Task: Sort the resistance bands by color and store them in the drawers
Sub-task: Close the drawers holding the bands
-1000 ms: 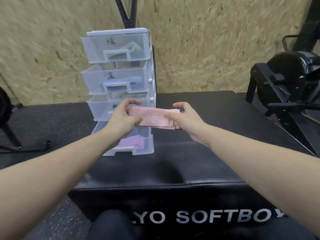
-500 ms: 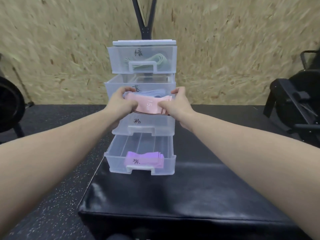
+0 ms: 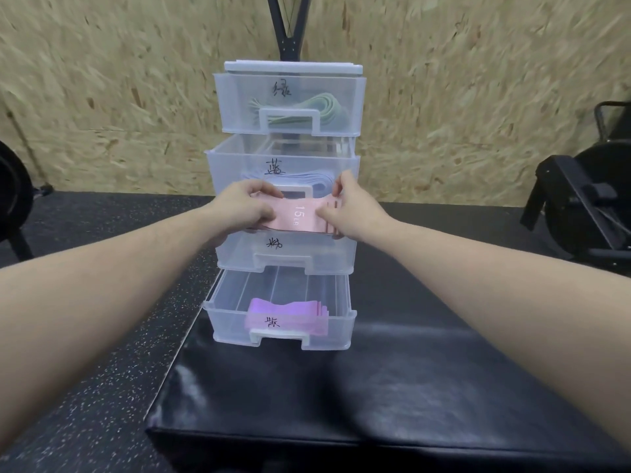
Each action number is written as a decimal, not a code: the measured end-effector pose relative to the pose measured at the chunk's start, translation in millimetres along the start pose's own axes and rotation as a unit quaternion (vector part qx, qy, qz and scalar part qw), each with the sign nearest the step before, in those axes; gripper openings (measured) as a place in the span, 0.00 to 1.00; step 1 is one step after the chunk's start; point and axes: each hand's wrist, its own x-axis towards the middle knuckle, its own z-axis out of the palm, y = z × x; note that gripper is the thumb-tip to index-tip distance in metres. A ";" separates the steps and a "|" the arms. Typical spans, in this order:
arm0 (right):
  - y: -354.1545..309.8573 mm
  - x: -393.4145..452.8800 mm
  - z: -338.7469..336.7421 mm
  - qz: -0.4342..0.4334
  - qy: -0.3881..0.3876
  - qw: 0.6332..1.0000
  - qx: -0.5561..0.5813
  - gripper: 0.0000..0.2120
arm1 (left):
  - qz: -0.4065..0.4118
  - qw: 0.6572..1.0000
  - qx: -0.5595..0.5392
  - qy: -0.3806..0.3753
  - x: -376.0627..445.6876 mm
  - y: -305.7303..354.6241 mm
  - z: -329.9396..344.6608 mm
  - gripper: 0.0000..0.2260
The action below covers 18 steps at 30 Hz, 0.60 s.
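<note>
Now the fingers of the left hand [image 3: 246, 209] and the right hand [image 3: 351, 210] are curled tight, pinching the 2 ends of a flat stack of pink rubber bands [image 3: 297, 217] with "15 LB" on top. The pink stack sits just above the open third drawer [image 3: 286, 256] of a clear plastic tower with 4 drawers [image 3: 290, 68]. At the top of the tower, green bands [image 3: 324, 105] lie in the first drawer. Under that, pale blue bands [image 3: 316, 180] lie in the second drawer. At the bottom of the tower, purple bands [image 3: 286, 317] lie in the drawer that is pulled out the most. The tower stands on a black padded box [image 3: 375, 387].
</note>
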 end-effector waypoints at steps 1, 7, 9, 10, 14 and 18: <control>-1.4 0.2 -0.5 0.003 -0.003 1.000 0.000 0.12 | 0.000 1.000 0.001 0.002 0.1 -1.4 1.0 0.14; -9.8 4.7 2.8 0.015 -0.017 0.999 -0.031 0.08 | -0.039 0.999 0.030 -0.019 4.2 3.8 0.8 0.14; -10.1 6.2 3.6 0.004 -0.017 0.998 -0.057 0.09 | -0.052 0.997 0.048 -0.021 6.2 7.2 -0.4 0.14; -10.1 6.6 3.4 -0.001 -0.016 0.997 -0.075 0.09 | -0.058 0.996 0.056 -0.024 6.8 8.2 -0.3 0.15; -9.0 8.9 2.1 -0.006 -0.019 0.997 -0.079 0.08 | -0.079 0.995 0.058 -0.027 10.2 7.5 2.5 0.18; -8.5 12.2 4.5 0.013 -0.029 0.998 -0.051 0.10 | -0.078 0.995 0.063 -0.015 12.8 5.2 6.2 0.17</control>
